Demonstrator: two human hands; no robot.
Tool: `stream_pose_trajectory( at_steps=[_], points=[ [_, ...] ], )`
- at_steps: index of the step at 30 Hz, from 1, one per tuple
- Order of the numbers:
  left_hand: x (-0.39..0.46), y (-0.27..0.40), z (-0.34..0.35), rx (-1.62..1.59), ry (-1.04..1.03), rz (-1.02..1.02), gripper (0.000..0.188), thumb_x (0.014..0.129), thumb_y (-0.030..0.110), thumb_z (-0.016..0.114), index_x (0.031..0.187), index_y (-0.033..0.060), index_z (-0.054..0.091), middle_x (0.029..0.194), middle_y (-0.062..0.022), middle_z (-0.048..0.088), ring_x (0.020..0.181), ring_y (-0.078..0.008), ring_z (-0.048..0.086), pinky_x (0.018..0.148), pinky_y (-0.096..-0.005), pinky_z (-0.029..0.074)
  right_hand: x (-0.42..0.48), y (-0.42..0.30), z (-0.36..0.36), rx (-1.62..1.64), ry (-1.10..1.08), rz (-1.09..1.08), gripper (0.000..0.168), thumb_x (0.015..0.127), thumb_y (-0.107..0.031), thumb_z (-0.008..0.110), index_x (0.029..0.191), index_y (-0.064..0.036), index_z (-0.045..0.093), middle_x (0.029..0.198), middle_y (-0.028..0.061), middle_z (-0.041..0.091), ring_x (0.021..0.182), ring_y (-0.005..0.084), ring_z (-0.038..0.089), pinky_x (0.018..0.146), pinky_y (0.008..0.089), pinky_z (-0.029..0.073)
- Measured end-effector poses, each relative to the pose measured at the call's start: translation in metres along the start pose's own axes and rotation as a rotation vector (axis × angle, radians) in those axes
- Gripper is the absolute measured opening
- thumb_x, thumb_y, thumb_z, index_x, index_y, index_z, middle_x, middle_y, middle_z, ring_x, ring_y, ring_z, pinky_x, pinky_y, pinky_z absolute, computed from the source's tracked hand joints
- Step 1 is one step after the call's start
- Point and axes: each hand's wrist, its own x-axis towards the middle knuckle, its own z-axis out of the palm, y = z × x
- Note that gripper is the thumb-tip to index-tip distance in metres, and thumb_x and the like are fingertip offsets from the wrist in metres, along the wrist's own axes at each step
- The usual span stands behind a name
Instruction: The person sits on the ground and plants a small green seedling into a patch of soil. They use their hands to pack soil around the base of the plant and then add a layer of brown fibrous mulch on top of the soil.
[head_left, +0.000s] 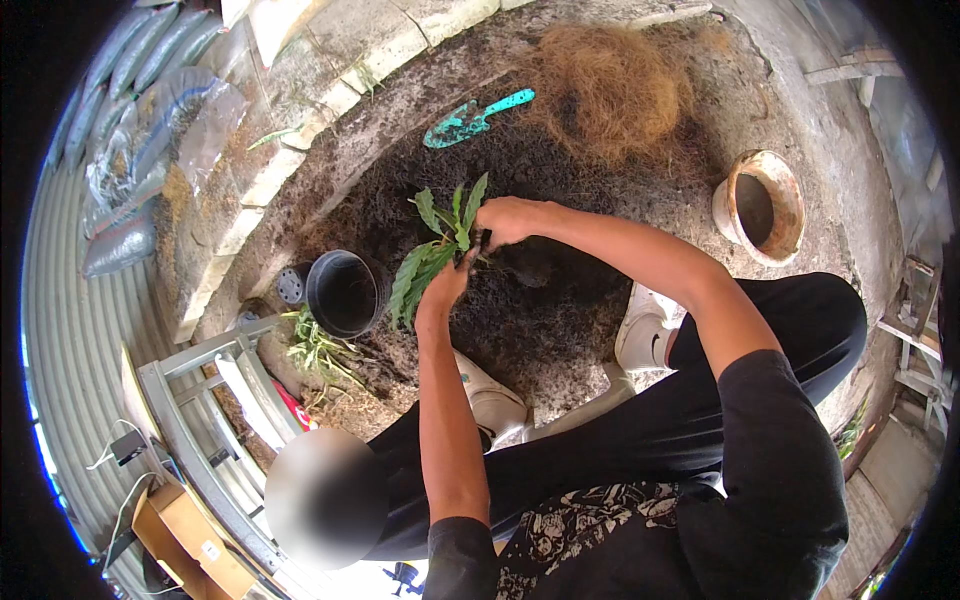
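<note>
A leafy green plant (435, 255) is held above dark, loose soil (547, 292) in front of me. My left hand (444, 289) grips it low around the stem, with long leaves hanging over the wrist. My right hand (510, 222) is at the plant's base on the other side, its fingers bent and close to the left fingertips. Whether the right fingers pinch the stem or roots is hidden. Left of my hands, a black plastic pot (343, 294) stands tilted with its opening in view. A turquoise hand trowel (480, 118), smeared with soil, lies beyond the plant.
A heap of brown coconut fibre (619, 90) lies at the far right. A stained round pot (759, 208) stands near the wall. Small black pot (292, 283), cut greenery (322, 345) and metal ladder (225, 382) are at left. Filled plastic bags (150, 150) lie beyond the brick edging (259, 187).
</note>
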Motion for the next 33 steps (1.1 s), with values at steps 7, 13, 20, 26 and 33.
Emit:
stream_pose_trajectory(
  at_steps=[7, 13, 20, 26, 33],
  points=[
    [0.010, -0.006, -0.003, 0.108, -0.079, -0.116, 0.064, 0.094, 0.054, 0.047, 0.139, 0.0076, 0.043, 0.135, -0.0195, 0.050, 0.122, -0.0391, 0.049, 0.096, -0.0517, 0.042, -0.002, 0.000, -0.001, -0.105, 0.055, -0.032, 0.031, 0.073, -0.023, 0.076, 0.094, -0.003, 0.069, 0.077, 0.0201, 0.066, 0.077, 0.0395, 0.064, 0.068, 0.0486, 0.050],
    [0.007, 0.004, -0.011, -0.108, -0.164, -0.218, 0.064, 0.090, 0.052, 0.057, 0.133, 0.0058, 0.049, 0.127, -0.0200, 0.056, 0.114, -0.0390, 0.055, 0.090, -0.0515, 0.046, -0.008, -0.001, 0.001, -0.111, 0.071, -0.082, 0.027, 0.077, -0.025, 0.073, 0.094, -0.005, 0.070, 0.078, 0.0192, 0.067, 0.079, 0.0391, 0.064, 0.069, 0.0493, 0.050],
    [0.012, -0.019, 0.001, -0.017, -0.030, -0.101, 0.062, 0.088, 0.047, 0.063, 0.130, 0.0028, 0.050, 0.108, -0.0179, 0.065, 0.093, -0.0315, 0.065, 0.076, -0.0481, 0.051, -0.006, -0.010, 0.006, -0.196, 0.102, -0.039, 0.026, 0.076, -0.023, 0.073, 0.094, -0.005, 0.071, 0.079, 0.0193, 0.067, 0.079, 0.0382, 0.065, 0.067, 0.0488, 0.052],
    [0.016, -0.008, 0.001, -0.111, -0.083, -0.311, 0.062, 0.090, 0.042, 0.063, 0.131, -0.0022, 0.047, 0.090, -0.0160, 0.069, 0.066, -0.0207, 0.066, 0.061, -0.0415, 0.050, -0.027, -0.013, 0.013, -0.157, 0.191, 0.071, 0.024, 0.075, -0.019, 0.073, 0.092, -0.003, 0.071, 0.078, 0.0193, 0.068, 0.077, 0.0361, 0.067, 0.066, 0.0478, 0.054],
    [0.032, -0.040, 0.017, 0.191, -0.029, -0.209, 0.071, 0.087, 0.044, 0.067, 0.133, -0.0044, 0.044, 0.084, -0.0168, 0.069, 0.068, -0.0255, 0.066, 0.061, -0.0415, 0.050, -0.034, -0.004, 0.025, -0.104, 0.251, 0.125, 0.024, 0.078, -0.019, 0.072, 0.097, -0.005, 0.071, 0.083, 0.0161, 0.069, 0.078, 0.0339, 0.067, 0.070, 0.0468, 0.055]
  ],
)
